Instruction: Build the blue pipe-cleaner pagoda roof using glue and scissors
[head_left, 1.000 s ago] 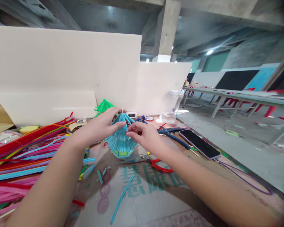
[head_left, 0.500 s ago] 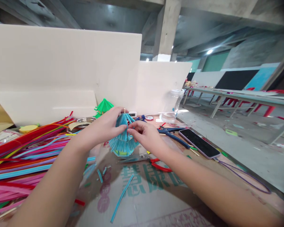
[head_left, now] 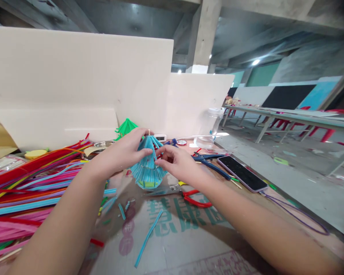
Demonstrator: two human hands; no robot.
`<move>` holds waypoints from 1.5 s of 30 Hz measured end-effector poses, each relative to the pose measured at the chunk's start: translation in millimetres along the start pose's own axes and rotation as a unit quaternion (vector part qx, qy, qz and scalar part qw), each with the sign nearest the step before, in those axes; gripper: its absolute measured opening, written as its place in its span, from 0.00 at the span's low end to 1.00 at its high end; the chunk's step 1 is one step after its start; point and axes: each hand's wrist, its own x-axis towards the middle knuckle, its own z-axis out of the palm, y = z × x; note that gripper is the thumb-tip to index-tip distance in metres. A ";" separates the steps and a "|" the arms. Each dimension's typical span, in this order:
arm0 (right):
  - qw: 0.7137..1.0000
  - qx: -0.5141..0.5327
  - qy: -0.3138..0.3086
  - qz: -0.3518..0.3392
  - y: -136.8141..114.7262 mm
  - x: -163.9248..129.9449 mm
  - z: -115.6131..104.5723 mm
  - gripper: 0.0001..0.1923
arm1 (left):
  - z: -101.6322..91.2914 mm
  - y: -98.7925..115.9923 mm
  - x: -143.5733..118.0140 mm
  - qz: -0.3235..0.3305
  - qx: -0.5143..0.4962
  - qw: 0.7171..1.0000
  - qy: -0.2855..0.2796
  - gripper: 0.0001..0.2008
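blue tiered cone | upright | between left hand and right hand, touching both

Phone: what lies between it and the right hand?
In the head view, blue-handled pliers lie between the right hand and the phone, with thin sticks close beside the phone.

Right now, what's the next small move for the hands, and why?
Probably a light press on the blue tiered model with the right hand: its fingertips sit close at the upper part's right side, while the left hand braces the opposite side, thumb in front.
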 end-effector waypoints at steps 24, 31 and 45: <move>0.938 -0.322 -0.106 0.071 76.5 0.6 -48.8 0.08 | 3.4 -5.8 9.2 -0.056 0.004 0.996 0.074 0.13; 0.942 -0.318 -0.103 0.033 109.9 -7.9 -22.2 0.09 | 3.6 -6.0 9.5 -0.052 0.009 0.996 0.075 0.14; 0.950 -0.303 -0.043 0.057 98.7 -1.5 -28.6 0.10 | -0.6 -5.3 7.7 -0.047 -0.007 0.997 0.060 0.14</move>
